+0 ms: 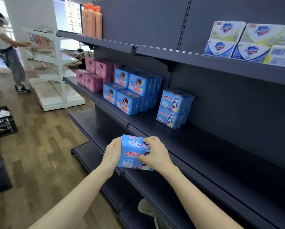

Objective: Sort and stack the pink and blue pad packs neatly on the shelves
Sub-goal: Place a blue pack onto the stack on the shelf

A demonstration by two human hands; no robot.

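Lower centre: left grip (112, 151) and right grip (155, 154) both curled round one blue pad pack (131, 154), a grip on each side, held up in front of the dark shelving; centre frame, two-high blue stack (173, 106) on the middle shelf (207, 142); left of it more blue packs (130, 91), then pink packs (93, 75); soap boxes (247, 42) upper right.

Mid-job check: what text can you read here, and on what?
"七度空间": held blue packs, printed twice.
"七度空间": stacked blue packs on the middle shelf.
Soap boxes: shield logo, lettering blurred.
Pink packs, cartoon-face blue packs: print too small.
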